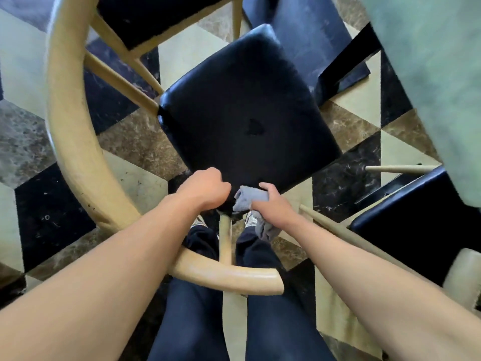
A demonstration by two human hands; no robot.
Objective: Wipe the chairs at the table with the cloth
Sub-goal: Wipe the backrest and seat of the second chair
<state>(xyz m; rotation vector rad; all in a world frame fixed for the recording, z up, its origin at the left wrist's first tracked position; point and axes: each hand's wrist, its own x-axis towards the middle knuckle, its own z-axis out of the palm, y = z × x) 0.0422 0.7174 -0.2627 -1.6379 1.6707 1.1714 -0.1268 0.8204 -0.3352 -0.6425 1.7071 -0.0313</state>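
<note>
The grey cloth point(250, 198) is clamped in the right hand point(273, 204) at the black seat's point(247, 113) near corner; left hand point(205, 188) fingers are curled shut there. Judged: seat wiping under way; a sweep toward frame centre is called for.

I am looking down into what seems a dining area, a home's or a restaurant's, where several wooden chairs point(244, 105) with black padded seats crowd beside a pale green surface point(437, 74) on a patterned marble floor point(135, 142).

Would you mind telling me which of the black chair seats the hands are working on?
The middle seat, whose near corner both hands touch; the right hand holds the cloth there.
</note>
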